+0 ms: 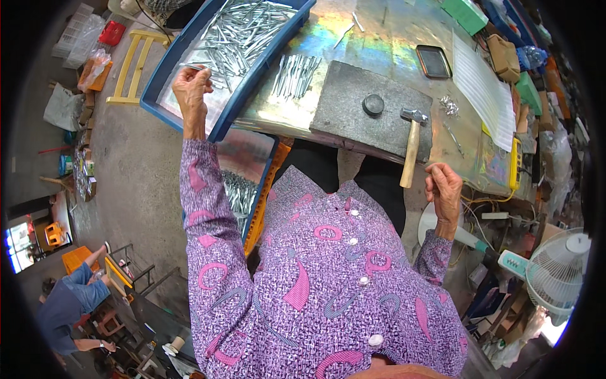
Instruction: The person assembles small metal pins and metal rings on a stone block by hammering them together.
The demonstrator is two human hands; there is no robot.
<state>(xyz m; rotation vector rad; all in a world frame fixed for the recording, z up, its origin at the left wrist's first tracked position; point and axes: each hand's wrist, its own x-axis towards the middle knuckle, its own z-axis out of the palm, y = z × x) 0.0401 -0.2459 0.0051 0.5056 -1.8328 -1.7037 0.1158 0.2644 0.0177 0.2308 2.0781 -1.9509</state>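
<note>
Head view: left hand (191, 88) pinching apparently one rod over blue tray (256, 79) of metal rods (243, 31); right hand (445, 186) loosely open, fingers curled, seemingly empty, near hammer (411, 151). Likely step: picking rods. Next probably calls for lifting clear, toward surface (379, 47).

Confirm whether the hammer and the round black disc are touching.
Apart: the head view shows bare grey slab between the hammer and the round black disc.
</note>
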